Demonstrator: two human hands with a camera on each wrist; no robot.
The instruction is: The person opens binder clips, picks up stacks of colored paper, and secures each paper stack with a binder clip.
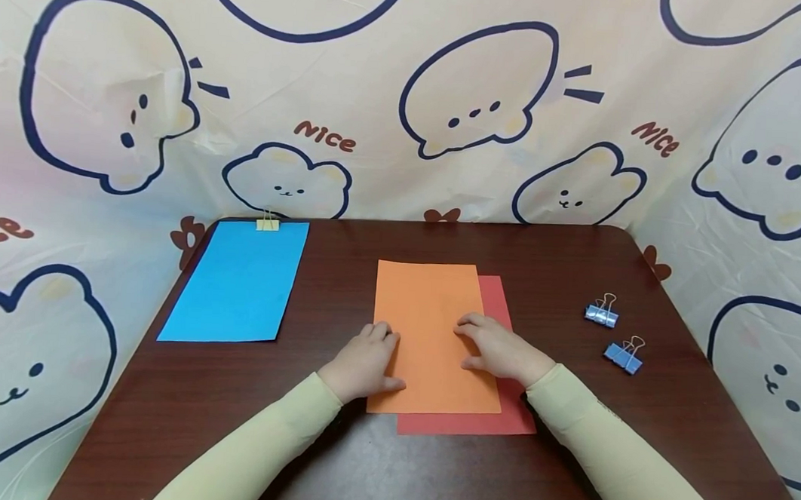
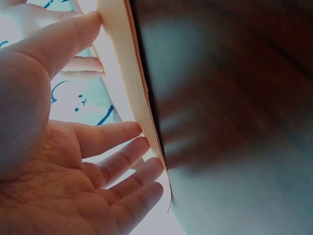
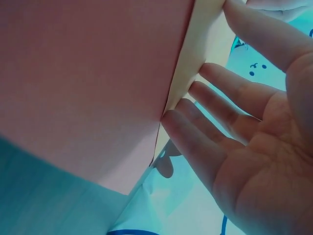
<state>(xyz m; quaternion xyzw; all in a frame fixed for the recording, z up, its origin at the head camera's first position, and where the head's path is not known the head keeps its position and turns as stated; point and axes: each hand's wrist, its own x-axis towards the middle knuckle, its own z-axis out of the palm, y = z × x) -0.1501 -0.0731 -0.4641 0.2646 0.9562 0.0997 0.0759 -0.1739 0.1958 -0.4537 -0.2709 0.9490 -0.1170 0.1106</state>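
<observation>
An orange sheet of paper (image 1: 431, 319) lies over a red sheet (image 1: 486, 424), whose right side and lower edge show past it. My left hand (image 1: 365, 361) rests at the orange sheet's left edge, thumb and fingers spread. In the left wrist view its fingertips (image 2: 155, 169) touch the paper's surface near that edge. Over on the right, my right hand (image 1: 500, 350) reaches across the red sheet, its fingertips on the orange paper. The right wrist view shows the extended fingers (image 3: 195, 142) touching the orange sheet beside its edge. Neither hand grips anything.
On the left of the dark wooden table (image 1: 334, 473) lies a blue sheet (image 1: 235, 287) with a gold binder clip (image 1: 268, 226) on its top edge. Two blue binder clips (image 1: 601, 315) sit at the right. Behind the table hangs a cartoon-printed cloth (image 1: 382, 90).
</observation>
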